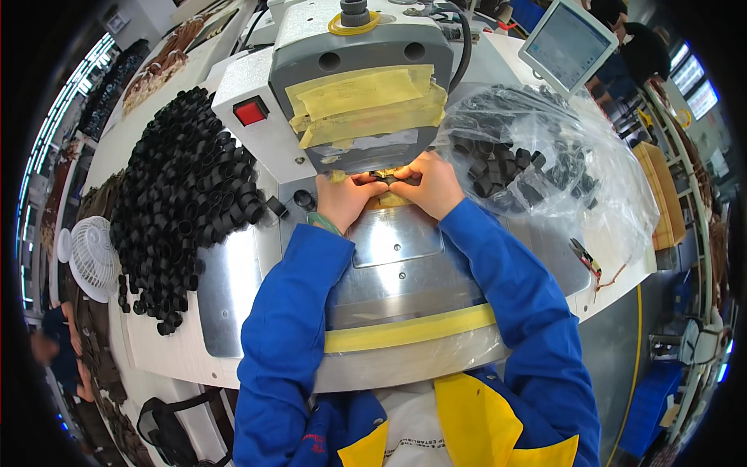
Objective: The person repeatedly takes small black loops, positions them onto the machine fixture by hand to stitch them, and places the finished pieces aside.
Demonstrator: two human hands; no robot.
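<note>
Small dark piece (387, 180): I see it at the fingertips of both hands, between them, just below the lower edge of the machine head (356, 97).
Left hand (340, 202): thumb and fingers pinched on the piece from its left side, knuckles bent, a green band (324, 223) around the wrist.
Right hand (433, 187): closed in a matching pinch from the right, fingers curled, fingertips close to the left hand's.
Blue sleeves (289, 303): both forearms rise from the lower edge and angle inward over the metal plate (397, 237).
Black rings (179, 202): a large heap left of the left hand, its nearest rings just beside that wrist.
Clear plastic bag (615, 167): right of the right hand, with more dark rings inside, blurred by its folds.
Hard to make out: fingers cover most of the piece, so I can't tell its full shape; the machine head hides whatever lies behind.
</note>
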